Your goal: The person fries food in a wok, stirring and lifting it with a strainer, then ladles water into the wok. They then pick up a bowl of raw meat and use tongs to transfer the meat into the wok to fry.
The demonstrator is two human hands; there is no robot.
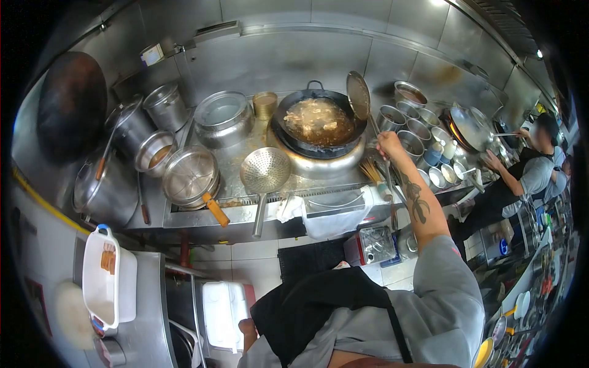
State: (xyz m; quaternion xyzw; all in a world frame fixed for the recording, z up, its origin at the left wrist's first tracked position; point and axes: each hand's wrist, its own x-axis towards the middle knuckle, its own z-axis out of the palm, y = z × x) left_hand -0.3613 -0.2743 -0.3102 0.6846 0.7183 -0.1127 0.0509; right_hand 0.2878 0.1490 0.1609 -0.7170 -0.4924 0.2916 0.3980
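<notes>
My right hand is closed around the long handle of a round skimmer. The skimmer is raised and tilted at the right rim of a black wok. Pale golden pieces of food bubble in brown oil inside the wok. My left hand hangs low by the black apron, close to a white lidded box. Its fingers are mostly hidden.
A perforated ladle and a wooden-handled strainer lie left of the wok. Metal pots stand farther left. Steel containers and a bamboo brush are at right. A co-worker tends another wok.
</notes>
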